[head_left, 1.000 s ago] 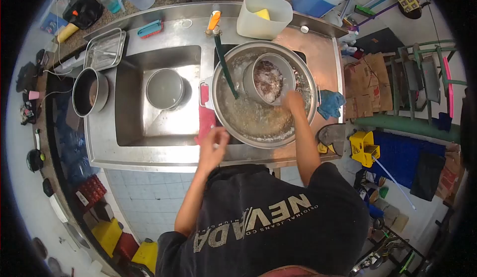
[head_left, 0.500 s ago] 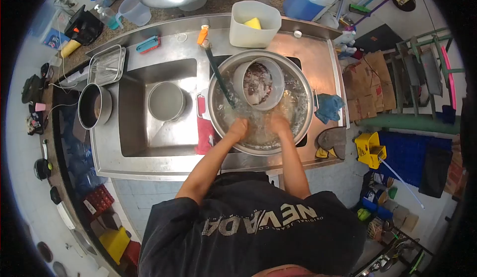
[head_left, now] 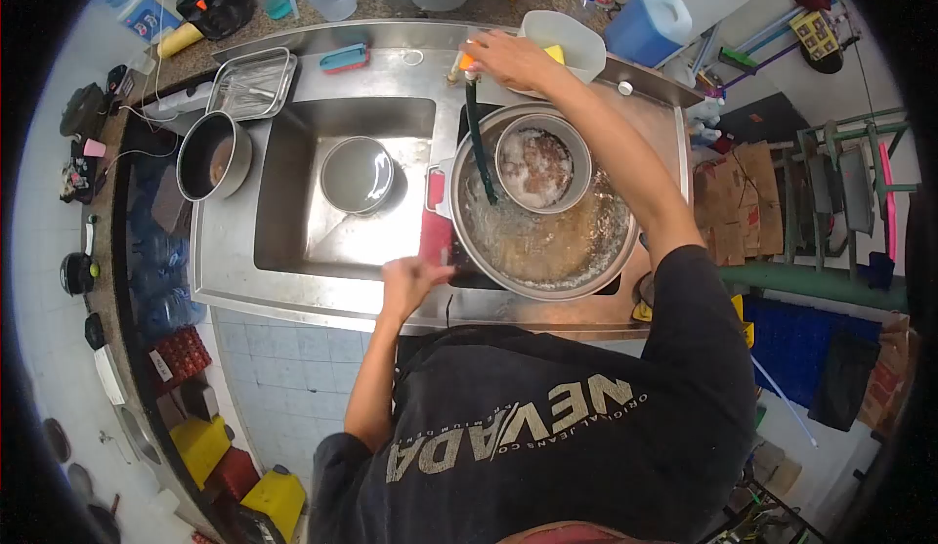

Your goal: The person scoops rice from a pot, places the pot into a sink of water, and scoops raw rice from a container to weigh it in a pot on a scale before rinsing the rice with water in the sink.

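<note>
The right hand (head_left: pixel 508 62) reaches over the worktop (head_left: pixel 225 269) to the back, and its fingers are closed around the orange tap handle (head_left: pixel 469 62). From the tap, a green hose (head_left: pixel 478 134) goes down into the large basin (head_left: pixel 540 296), which holds cloudy, moving water. In this basin, toward its rear part, stands a round metal pot (head_left: pixel 582 161) – inside it are brownish and whitish contents (head_left: pixel 540 161).

The left hand (head_left: pixel 412 286) is near the front edge of the worktop, just beside a red cloth (head_left: pixel 436 236). Its fingers are bent and blurred – I cannot tell if they grasp the cloth or are free.

To the left of the basin is the sink (head_left: pixel 332 241), and in it stands a round pan (head_left: pixel 354 200). Farther left, a dark-inside pan (head_left: pixel 233 175) stands near a metal tray (head_left: pixel 283 104). Behind the basin, a pale tub (head_left: pixel 586 54) holds a yellow sponge (head_left: pixel 555 54), partly hidden behind the right hand.
</note>
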Available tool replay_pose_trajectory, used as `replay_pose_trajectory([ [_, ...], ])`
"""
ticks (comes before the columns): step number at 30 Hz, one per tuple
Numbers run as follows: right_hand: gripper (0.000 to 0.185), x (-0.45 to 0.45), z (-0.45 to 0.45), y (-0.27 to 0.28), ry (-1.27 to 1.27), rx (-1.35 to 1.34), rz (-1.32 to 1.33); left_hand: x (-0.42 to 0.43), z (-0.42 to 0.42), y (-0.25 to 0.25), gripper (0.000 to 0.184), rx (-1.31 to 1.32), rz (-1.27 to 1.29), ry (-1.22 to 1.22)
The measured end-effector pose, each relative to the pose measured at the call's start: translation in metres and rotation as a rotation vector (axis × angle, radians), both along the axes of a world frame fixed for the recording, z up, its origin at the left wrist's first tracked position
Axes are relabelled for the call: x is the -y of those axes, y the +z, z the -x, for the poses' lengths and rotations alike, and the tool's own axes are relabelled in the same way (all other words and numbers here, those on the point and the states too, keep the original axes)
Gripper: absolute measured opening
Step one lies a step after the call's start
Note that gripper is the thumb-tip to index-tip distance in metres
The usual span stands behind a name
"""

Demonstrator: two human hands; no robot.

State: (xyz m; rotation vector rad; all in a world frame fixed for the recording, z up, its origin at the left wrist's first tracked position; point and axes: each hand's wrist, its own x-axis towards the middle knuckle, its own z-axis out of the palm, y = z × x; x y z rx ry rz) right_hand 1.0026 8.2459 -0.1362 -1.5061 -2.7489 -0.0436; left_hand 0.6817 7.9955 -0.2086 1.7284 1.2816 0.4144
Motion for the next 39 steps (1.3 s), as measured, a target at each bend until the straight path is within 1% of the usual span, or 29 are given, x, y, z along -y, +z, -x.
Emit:
replay_pose_trajectory([
  [2,0.034,-0.011,-0.004,-0.006,0.071,0.003,-0.119,0.018,0.047,-0.013,0.028,-0.051,0.173,0.215],
  [3,0.034,-0.012,-0.005,-0.01,0.109,0.003,-0.173,0.032,0.077,-0.033,0.028,-0.054,0.156,0.275],
  [4,0.035,-0.011,-0.004,-0.01,0.118,0.007,-0.166,0.049,0.104,-0.048,0.028,0.077,0.189,0.366],
  [5,0.036,-0.009,-0.002,-0.009,0.126,0.011,-0.158,0.067,0.129,-0.061,0.027,0.066,0.117,0.423],
  [6,0.037,-0.007,0.0,-0.009,0.131,0.016,-0.15,0.083,0.156,-0.065,0.024,-0.11,0.048,0.34],
  [7,0.038,-0.005,0.001,-0.011,0.141,-0.007,-0.18,0.102,0.178,-0.078,0.023,-0.091,0.11,0.417],
  [8,0.039,-0.005,0.001,-0.014,0.148,-0.029,-0.213,0.117,0.193,-0.079,0.027,-0.281,0.164,0.472],
  [10,0.04,-0.002,-0.001,-0.021,0.135,-0.03,-0.24,0.156,0.23,-0.11,0.037,-0.41,0.208,0.522],
  [13,0.037,-0.004,0.003,-0.029,0.074,-0.004,-0.232,0.21,0.259,-0.151,0.043,-0.428,0.336,0.786],
  [15,0.034,0.0,0.01,-0.028,0.014,-0.025,-0.225,0.266,0.294,-0.222,0.04,0.074,0.618,1.021],
  [16,0.033,0.002,0.013,-0.029,-0.003,-0.04,-0.223,0.288,0.299,-0.235,0.035,0.008,0.726,0.977],
  [17,0.032,0.003,0.015,-0.029,-0.021,-0.054,-0.222,0.293,0.295,-0.23,0.03,-0.057,0.831,0.929],
  [19,0.031,0.008,0.017,-0.026,-0.058,-0.077,-0.215,0.307,0.279,-0.208,0.026,-0.146,0.903,0.91],
  [22,0.03,0.015,0.023,-0.02,-0.1,-0.072,-0.193,0.311,0.266,-0.199,0.024,-0.121,0.973,0.899],
  [24,0.029,0.015,0.024,-0.019,-0.108,-0.028,-0.178,0.31,0.269,-0.225,0.025,-0.097,0.832,0.759],
  [26,0.021,0.015,0.034,-0.02,-0.153,0.006,-0.237,0.304,0.265,-0.229,0.027,0.013,0.829,0.863],
  [27,0.018,0.013,0.04,-0.022,-0.171,0.018,-0.267,0.288,0.257,-0.223,0.028,0.117,0.892,1.031],
  [30,0.021,-0.003,0.063,-0.033,-0.302,0.029,-0.327,0.258,0.257,-0.222,0.028,0.121,0.821,1.021],
  [33,0.027,-0.027,0.084,-0.056,-0.431,0.077,-0.384,0.236,0.26,-0.214,0.029,0.135,0.735,1.021],
  [34,0.029,-0.027,0.094,-0.045,-0.518,0.124,-0.292,0.231,0.261,-0.21,0.029,0.123,0.714,1.021],
  [35,0.028,-0.028,0.094,-0.037,-0.532,0.119,-0.272,0.228,0.263,-0.21,0.029,0.111,0.692,1.015],
  [36,0.03,-0.028,0.091,-0.028,-0.549,0.114,-0.25,0.224,0.269,-0.208,0.031,-0.023,0.678,0.956],
  [37,0.034,-0.027,0.089,-0.02,-0.573,0.111,-0.226,0.219,0.271,-0.198,0.032,-0.22,0.574,0.798],
  [39,0.037,-0.011,0.092,0.025,-0.622,-0.012,-0.073,0.188,0.261,-0.129,0.033,-0.592,0.348,0.443],
])
